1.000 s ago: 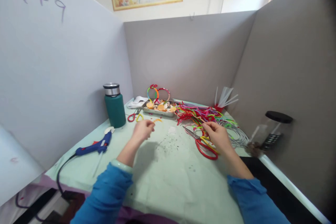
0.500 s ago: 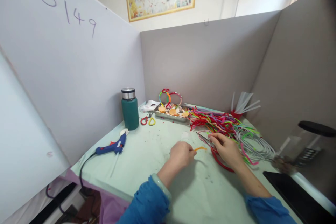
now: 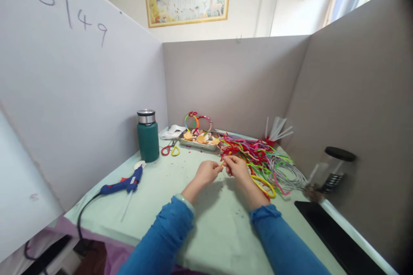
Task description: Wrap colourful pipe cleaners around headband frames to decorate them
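Observation:
My left hand [image 3: 208, 172] and my right hand [image 3: 236, 167] meet above the table, fingertips pinched. Between them is a short piece of orange pipe cleaner [image 3: 222, 163], mostly covered by the fingers. Beside my right wrist shows the yellow handle [image 3: 265, 186] of a pair of scissors, with a bit of red handle under the wrist. The blades are hidden, and I cannot tell whether the scissors hang from the hand or lie on the table. Just beyond my right hand spreads a pile of colourful pipe cleaners [image 3: 248, 148].
A blue glue gun [image 3: 121, 186] and a green bottle [image 3: 148, 137] stand left. Farther back are another pair of scissors [image 3: 171, 149], a metal tray [image 3: 198, 145] of shells and two colourful rings [image 3: 191, 122]. Glue sticks [image 3: 278, 129], a clear jar [image 3: 332, 172] and a black slab [image 3: 335, 236] are right.
My right hand has moved in to my left and now pinches the orange pipe cleaner with it. The scissors' blades, earlier pointing out from the right hand, no longer show. The view has shifted.

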`<state>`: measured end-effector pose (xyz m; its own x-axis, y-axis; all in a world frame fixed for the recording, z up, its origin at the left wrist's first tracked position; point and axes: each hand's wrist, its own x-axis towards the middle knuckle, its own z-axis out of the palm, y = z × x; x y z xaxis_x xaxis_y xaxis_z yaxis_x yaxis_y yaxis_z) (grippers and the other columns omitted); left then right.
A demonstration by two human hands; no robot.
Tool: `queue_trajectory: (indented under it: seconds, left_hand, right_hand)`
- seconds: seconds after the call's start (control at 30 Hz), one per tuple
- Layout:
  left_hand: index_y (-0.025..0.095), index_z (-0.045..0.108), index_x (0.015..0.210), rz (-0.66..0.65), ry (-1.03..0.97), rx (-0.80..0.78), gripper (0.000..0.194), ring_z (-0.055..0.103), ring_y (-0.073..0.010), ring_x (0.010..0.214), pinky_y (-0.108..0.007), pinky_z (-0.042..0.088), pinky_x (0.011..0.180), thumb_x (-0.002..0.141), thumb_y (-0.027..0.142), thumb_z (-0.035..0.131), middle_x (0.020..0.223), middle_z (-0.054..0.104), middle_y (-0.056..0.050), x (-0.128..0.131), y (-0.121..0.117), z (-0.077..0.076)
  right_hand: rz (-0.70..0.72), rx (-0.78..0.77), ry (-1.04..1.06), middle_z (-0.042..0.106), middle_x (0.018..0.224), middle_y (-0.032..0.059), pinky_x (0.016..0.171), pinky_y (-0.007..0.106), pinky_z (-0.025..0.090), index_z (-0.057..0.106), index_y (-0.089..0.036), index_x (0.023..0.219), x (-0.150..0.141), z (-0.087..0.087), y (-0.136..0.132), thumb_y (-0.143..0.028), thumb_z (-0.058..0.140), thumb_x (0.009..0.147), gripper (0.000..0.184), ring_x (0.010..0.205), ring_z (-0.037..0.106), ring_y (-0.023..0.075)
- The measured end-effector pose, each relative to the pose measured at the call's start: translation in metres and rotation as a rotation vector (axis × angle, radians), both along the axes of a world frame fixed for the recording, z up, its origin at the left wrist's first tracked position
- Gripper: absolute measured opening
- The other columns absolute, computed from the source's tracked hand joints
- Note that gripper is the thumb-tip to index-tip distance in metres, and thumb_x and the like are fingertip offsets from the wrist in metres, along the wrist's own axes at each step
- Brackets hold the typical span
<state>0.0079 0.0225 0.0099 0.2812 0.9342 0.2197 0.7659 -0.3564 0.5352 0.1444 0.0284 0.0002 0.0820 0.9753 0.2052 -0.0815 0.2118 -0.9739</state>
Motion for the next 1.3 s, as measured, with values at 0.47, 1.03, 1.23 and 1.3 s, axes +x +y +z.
queue_trajectory:
  seconds: [0.47, 1.03, 1.23, 1.3]
  left_hand:
    - [0.012, 0.062, 0.088, -0.158, -0.426, -0.384, 0.039, 0.031, -0.0065, 0.035, -0.021, 0.023, 0.039, 0.078, 0.046, 0.046, 0.047, 0.043, 0.005, -0.011, 0.001, -0.021]
    - [0.016, 0.068, 0.075, -0.041, -0.014, -0.081, 0.032, 0.056, -0.0164, 0.065, -0.024, 0.036, 0.062, 0.079, 0.037, 0.044, 0.065, 0.067, -0.003, -0.011, 0.003, -0.021]
    - [0.018, 0.069, 0.078, -0.071, 0.021, -0.106, 0.029, 0.056, -0.0159, 0.063, -0.023, 0.033, 0.060, 0.078, 0.035, 0.045, 0.065, 0.067, -0.003, -0.012, 0.004, -0.022]
    - [0.018, 0.069, 0.078, -0.085, 0.034, -0.095, 0.029, 0.056, -0.0160, 0.064, -0.023, 0.033, 0.060, 0.078, 0.034, 0.045, 0.065, 0.066, -0.002, -0.012, 0.004, -0.023]
  right_hand:
    - [-0.157, -0.067, 0.055, 0.052, 0.048, -0.0036, 0.036, 0.019, 0.028, 0.057, -0.015, 0.066, 0.012, -0.020, 0.007, -0.041, 0.054, 0.071, 0.027, 0.036, 0.037, 0.0063]
    - [-0.585, -0.038, -1.250, 0.067, 0.096, 0.0128, 0.077, 0.030, 0.039, 0.068, -0.016, 0.094, 0.054, -0.017, -0.003, -0.021, 0.044, 0.085, 0.027, 0.093, 0.058, 0.0230]
    - [-0.838, 0.026, -1.127, 0.065, 0.099, 0.0131, 0.083, 0.030, 0.036, 0.067, -0.015, 0.098, 0.086, -0.007, -0.006, -0.021, 0.038, 0.088, 0.031, 0.096, 0.054, 0.0230]
    - [-0.949, 0.008, -1.072, 0.063, 0.102, 0.0146, 0.085, 0.033, 0.035, 0.065, -0.013, 0.103, 0.103, -0.006, -0.007, -0.020, 0.034, 0.089, 0.034, 0.098, 0.052, 0.0243]
